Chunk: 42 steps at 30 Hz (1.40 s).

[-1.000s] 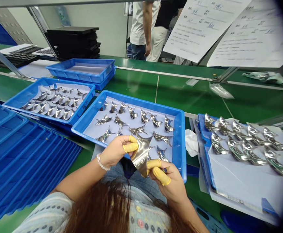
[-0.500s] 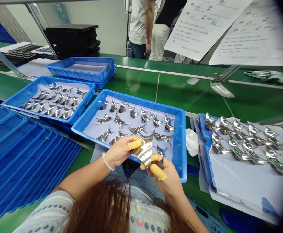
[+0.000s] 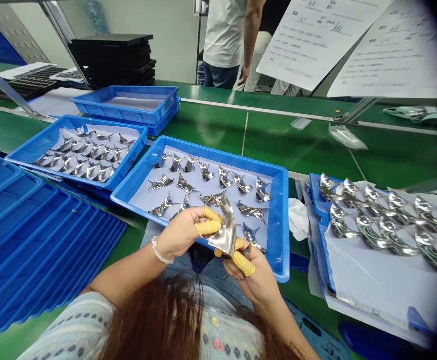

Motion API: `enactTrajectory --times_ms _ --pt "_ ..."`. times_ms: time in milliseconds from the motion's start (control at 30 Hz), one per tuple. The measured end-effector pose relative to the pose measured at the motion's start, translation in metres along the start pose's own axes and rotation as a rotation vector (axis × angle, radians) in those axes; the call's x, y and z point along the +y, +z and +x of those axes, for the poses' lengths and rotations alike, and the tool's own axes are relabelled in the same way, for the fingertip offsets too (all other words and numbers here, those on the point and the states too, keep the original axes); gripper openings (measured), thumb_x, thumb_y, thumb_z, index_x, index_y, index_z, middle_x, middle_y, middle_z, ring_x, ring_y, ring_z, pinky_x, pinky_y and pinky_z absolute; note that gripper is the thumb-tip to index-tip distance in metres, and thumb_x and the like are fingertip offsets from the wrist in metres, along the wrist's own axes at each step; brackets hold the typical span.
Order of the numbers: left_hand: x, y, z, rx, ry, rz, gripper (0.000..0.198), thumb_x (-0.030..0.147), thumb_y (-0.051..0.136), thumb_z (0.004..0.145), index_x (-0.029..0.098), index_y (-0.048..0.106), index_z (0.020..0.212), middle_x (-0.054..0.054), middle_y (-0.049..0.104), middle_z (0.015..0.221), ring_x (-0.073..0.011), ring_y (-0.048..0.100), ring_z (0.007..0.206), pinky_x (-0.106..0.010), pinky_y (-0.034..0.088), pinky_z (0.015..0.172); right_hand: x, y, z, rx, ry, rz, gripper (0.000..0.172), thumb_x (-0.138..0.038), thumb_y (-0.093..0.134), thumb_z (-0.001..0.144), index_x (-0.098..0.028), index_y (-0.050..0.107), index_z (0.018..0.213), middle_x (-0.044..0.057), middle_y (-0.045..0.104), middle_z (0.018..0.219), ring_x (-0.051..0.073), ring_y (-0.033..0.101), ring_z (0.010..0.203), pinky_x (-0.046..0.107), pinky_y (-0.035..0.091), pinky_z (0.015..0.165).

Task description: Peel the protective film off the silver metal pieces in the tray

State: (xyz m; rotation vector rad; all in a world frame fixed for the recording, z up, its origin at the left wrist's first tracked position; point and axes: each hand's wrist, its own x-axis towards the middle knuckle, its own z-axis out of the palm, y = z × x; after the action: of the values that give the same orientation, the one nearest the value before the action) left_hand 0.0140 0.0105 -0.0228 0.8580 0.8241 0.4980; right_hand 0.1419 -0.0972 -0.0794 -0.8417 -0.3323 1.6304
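Looking down, I've just turned the curved, mirror-bright metal piece [image 3: 224, 232] upright between my hands, its polished hollow now facing me. My left hand [image 3: 183, 232] pinches one edge between yellow-cotted fingertips [image 3: 208, 227]; my right hand [image 3: 250, 272] grips the lower end, its yellow-cotted fingers [image 3: 243, 263] closed. The piece sits just above the near rim of the blue tray [image 3: 278, 225].

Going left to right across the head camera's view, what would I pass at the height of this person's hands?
Stacked blue plastic trays → left hand → curved polished metal piece → right hand → crumpled white tissue → blue plastic tray of polished metal pieces
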Motion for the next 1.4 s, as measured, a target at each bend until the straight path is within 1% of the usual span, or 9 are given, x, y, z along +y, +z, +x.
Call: enactTrajectory --times_ms 300,533,667,767,833,967,1100,1233,1400 --pt "0.0 -0.002 0.0 -0.033 0.007 0.071 0.018 0.025 0.07 0.069 0.013 0.057 0.066 0.004 0.049 0.059 -0.0062 0.041 0.054 -0.02 0.032 0.054 0.003 -0.005 0.0 -0.006 -0.01 -0.041 0.033 -0.043 0.078 0.071 -0.018 0.057 0.07 -0.009 0.033 0.047 0.003 0.022 0.038 0.02 0.019 0.042" --pt "0.011 -0.015 -0.004 0.059 0.041 0.317 0.017 0.025 0.069 0.066 0.012 0.057 0.067 0.001 0.054 0.063 -0.0071 0.045 0.057 -0.019 0.035 0.054 0.005 -0.019 0.01 0.111 -0.074 -0.166 0.033 -0.046 0.072 0.076 -0.019 0.063 0.092 -0.009 0.031 0.048 0.006 0.021 0.041 0.022 0.02 0.042" --pt "0.007 -0.013 -0.008 0.078 0.1 0.54 0.006 0.017 0.062 0.07 0.013 0.058 0.068 0.0 0.058 0.064 -0.0074 0.049 0.057 -0.018 0.039 0.055 0.01 -0.022 0.011 0.211 -0.221 -0.553 0.04 -0.044 0.072 0.075 -0.02 0.064 0.105 -0.006 0.04 0.056 0.009 0.031 0.046 0.023 0.026 0.044" --pt "-0.004 -0.006 -0.008 0.093 0.15 0.679 0.001 0.014 0.061 0.071 0.013 0.061 0.071 0.001 0.062 0.067 -0.0079 0.053 0.059 -0.017 0.042 0.057 0.012 -0.016 0.007 0.197 -0.348 -0.901 0.051 -0.041 0.078 0.066 -0.018 0.066 0.11 -0.006 0.04 0.052 0.011 0.034 0.046 0.024 0.029 0.044" --pt "-0.009 -0.001 -0.008 0.093 0.169 0.729 0.004 0.017 0.062 0.072 0.014 0.063 0.074 0.001 0.065 0.069 -0.0085 0.056 0.06 -0.017 0.044 0.057 0.012 -0.012 0.004 0.202 -0.368 -0.988 0.049 -0.04 0.075 0.068 -0.017 0.067 0.11 -0.006 0.042 0.051 0.011 0.036 0.045 0.024 0.031 0.042" --pt "-0.009 0.002 -0.009 0.064 0.23 0.799 0.011 0.018 0.06 0.078 0.015 0.069 0.083 -0.002 0.072 0.081 -0.0102 0.063 0.07 -0.018 0.047 0.066 0.009 -0.012 0.002 0.257 -0.319 -0.905 0.035 -0.037 0.066 0.078 -0.02 0.069 0.109 0.002 0.066 0.074 0.017 0.057 0.063 0.027 0.047 0.057" --pt "-0.001 -0.003 -0.01 0.092 0.263 0.776 0.013 0.02 0.058 0.083 0.015 0.069 0.08 -0.001 0.072 0.076 -0.0103 0.064 0.07 -0.018 0.048 0.066 0.009 -0.017 0.004 0.3 -0.234 -0.67 0.027 -0.038 0.066 0.08 -0.021 0.07 0.1 0.004 0.071 0.091 0.022 0.064 0.084 0.035 0.051 0.078" --pt "0.001 -0.013 -0.008 0.142 0.258 0.853 0.009 0.019 0.06 0.081 0.015 0.068 0.082 0.0 0.07 0.076 -0.01 0.062 0.069 -0.018 0.047 0.065 0.01 -0.014 0.005 0.381 -0.212 -0.579 0.03 -0.039 0.069 0.078 -0.02 0.07 0.102 0.005 0.071 0.092 0.023 0.064 0.086 0.038 0.051 0.081" --pt "-0.005 -0.014 -0.003 0.103 0.205 0.871 0.009 0.021 0.063 0.078 0.015 0.067 0.082 0.0 0.07 0.079 -0.0103 0.06 0.07 -0.02 0.046 0.067 0.002 -0.001 0.003 0.373 -0.216 -0.606 0.029 -0.036 0.069 0.076 -0.019 0.071 0.099 0.006 0.072 0.092 0.023 0.065 0.083 0.036 0.052 0.077"
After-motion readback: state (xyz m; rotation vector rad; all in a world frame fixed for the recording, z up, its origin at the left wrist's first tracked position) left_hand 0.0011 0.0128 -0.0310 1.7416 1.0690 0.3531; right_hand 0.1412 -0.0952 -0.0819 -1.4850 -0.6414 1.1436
